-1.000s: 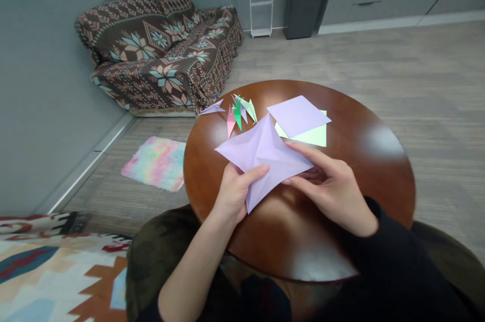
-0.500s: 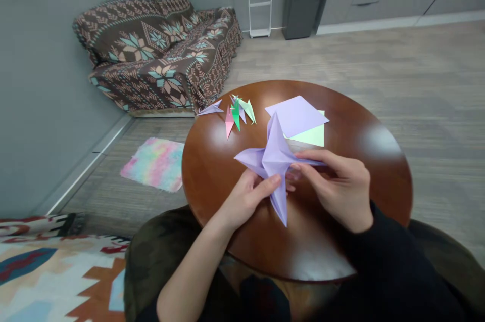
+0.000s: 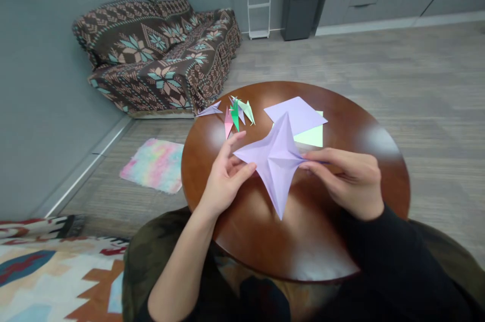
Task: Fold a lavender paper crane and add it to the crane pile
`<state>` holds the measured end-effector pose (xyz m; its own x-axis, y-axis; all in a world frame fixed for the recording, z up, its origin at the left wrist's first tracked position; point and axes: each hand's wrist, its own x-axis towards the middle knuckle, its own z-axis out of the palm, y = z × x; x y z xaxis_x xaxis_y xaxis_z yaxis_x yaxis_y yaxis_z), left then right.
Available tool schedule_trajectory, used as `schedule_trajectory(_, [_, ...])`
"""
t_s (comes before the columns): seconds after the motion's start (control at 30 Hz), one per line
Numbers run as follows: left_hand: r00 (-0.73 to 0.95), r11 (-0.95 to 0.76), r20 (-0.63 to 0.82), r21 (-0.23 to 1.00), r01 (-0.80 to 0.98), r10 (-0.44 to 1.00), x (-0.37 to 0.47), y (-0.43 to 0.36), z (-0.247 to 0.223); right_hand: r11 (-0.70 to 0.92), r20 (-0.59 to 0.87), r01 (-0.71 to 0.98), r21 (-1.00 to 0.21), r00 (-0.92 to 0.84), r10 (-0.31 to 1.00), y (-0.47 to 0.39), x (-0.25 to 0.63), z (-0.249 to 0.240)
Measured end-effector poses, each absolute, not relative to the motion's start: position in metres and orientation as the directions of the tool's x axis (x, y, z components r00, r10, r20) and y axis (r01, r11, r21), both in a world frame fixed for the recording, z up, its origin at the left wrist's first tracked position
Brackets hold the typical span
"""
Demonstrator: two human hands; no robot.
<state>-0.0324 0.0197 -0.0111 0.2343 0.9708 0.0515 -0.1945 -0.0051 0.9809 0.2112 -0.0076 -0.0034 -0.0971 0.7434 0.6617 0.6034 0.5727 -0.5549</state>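
Observation:
A lilac origami paper (image 3: 278, 157), folded into a four-pointed star shape with raised creases, is held above the table. My right hand (image 3: 346, 175) pinches its right point between thumb and fingers. At the left point is my left hand (image 3: 227, 175), its thumb and index finger spread apart around the tip. The left thumb overlaps or lies close to the paper's edge; whether it touches cannot be made out. Beyond the star lie a lilac square sheet (image 3: 303, 110) and a pale green sheet (image 3: 312, 136) partly beneath it.
Several folded paper cranes, among them a green crane (image 3: 235, 116), a pink crane (image 3: 228, 122) and a pale green crane (image 3: 247, 111), lie at the far left of the round wooden table (image 3: 390, 170). A patterned sofa (image 3: 159, 59) and a fluffy rug (image 3: 155, 165) are beyond.
My left hand has let go near the star's middle and moved left to its left point, fingers spreading. The star has opened flatter. My right hand shifted slightly right, still pinching.

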Motion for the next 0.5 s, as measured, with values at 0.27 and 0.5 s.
schedule_trajectory(0.27, [0.284, 0.19, -0.092, 0.922, -0.338, 0.954, -0.032, 0.0164, -0.0014, 0.504, 0.573, 0.483, -0.716, -0.007, 0.82, -0.0072, 0.2103, -0.0038])
schedule_trajectory(0.5, [0.246, 0.21, -0.111, 0.881, -0.425, 0.963, -0.0377, 0.0232, -0.0052, 0.419, 0.499, 0.392, -0.819, 0.124, 0.858, -0.0049, 0.2093, -0.0028])
